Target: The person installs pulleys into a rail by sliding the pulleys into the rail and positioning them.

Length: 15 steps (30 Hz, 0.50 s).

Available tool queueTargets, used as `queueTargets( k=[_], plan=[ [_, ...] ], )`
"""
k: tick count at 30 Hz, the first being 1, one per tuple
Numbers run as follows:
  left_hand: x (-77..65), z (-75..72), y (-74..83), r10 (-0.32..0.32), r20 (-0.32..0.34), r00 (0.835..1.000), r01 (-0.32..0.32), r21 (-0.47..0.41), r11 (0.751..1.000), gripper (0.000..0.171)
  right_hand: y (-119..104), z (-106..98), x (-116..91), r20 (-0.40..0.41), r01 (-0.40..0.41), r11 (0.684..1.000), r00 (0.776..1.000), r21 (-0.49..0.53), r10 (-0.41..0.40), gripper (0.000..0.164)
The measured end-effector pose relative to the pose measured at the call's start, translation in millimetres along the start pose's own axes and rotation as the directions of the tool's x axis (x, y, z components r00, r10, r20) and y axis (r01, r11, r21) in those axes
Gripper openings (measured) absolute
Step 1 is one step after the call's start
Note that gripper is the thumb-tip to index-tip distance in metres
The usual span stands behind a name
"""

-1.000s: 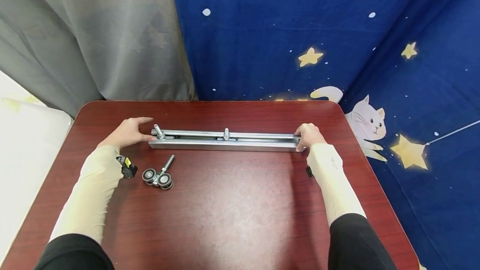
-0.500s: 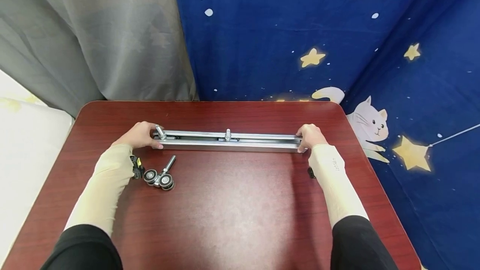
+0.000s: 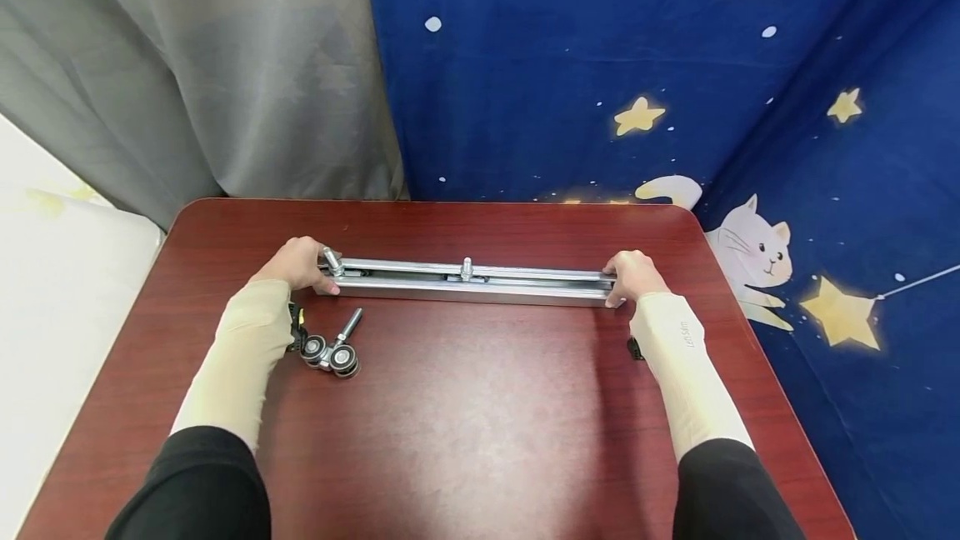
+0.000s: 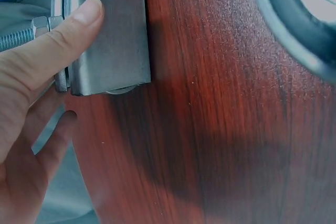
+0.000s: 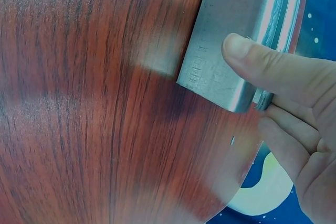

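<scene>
A slotted metal rail (image 3: 480, 294) lies across the far half of the table, its slot facing up. Two threaded bolts stick out of the slot: a tilted bolt (image 3: 332, 261) at the left end and an upright bolt (image 3: 467, 269) near the middle. My left hand (image 3: 296, 265) grips the left end, its thumb (image 4: 68, 38) on the near side wall beside the bolt's nut. The right end is gripped by my right hand (image 3: 634, 275), thumb (image 5: 247, 51) on the near wall. The fingers behind the rail are partly hidden.
A roller trolley (image 3: 330, 354) with several wheels and a threaded bolt lies on the table (image 3: 480, 423), close to my left wrist. Behind the far edge hang a grey curtain (image 3: 277, 90) and a blue star-patterned curtain (image 3: 540, 90).
My left hand has moved right onto the rail's left end and now grips it. The right hand keeps its hold on the other end. The view has shifted slightly.
</scene>
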State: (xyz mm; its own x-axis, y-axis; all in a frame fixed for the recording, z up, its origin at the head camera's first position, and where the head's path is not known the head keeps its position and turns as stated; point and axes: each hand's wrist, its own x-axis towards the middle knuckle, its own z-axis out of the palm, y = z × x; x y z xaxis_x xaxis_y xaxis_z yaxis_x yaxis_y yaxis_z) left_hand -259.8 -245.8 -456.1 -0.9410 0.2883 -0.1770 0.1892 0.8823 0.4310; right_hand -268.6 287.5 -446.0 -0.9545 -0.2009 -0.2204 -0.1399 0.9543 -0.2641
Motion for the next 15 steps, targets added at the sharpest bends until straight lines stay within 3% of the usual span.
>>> queueTargets(
  k=[11, 15],
  plan=[
    [-0.6, -3.2, 10.0, -0.143, 0.029, 0.989, 0.142, 0.034, 0.989, 0.051, 2.8, 0.1, -4.7, 0.013, 0.032, 0.999, 0.999, -0.019, -0.031, 0.057],
    [-1.4, -4.6, 11.3, -0.170, 0.039, 0.985, 0.167, 0.050, 0.985, 0.056, 1.9, -0.2, -6.9, 0.014, 0.057, 0.997, 0.998, -0.054, -0.056, 0.058]
  ],
)
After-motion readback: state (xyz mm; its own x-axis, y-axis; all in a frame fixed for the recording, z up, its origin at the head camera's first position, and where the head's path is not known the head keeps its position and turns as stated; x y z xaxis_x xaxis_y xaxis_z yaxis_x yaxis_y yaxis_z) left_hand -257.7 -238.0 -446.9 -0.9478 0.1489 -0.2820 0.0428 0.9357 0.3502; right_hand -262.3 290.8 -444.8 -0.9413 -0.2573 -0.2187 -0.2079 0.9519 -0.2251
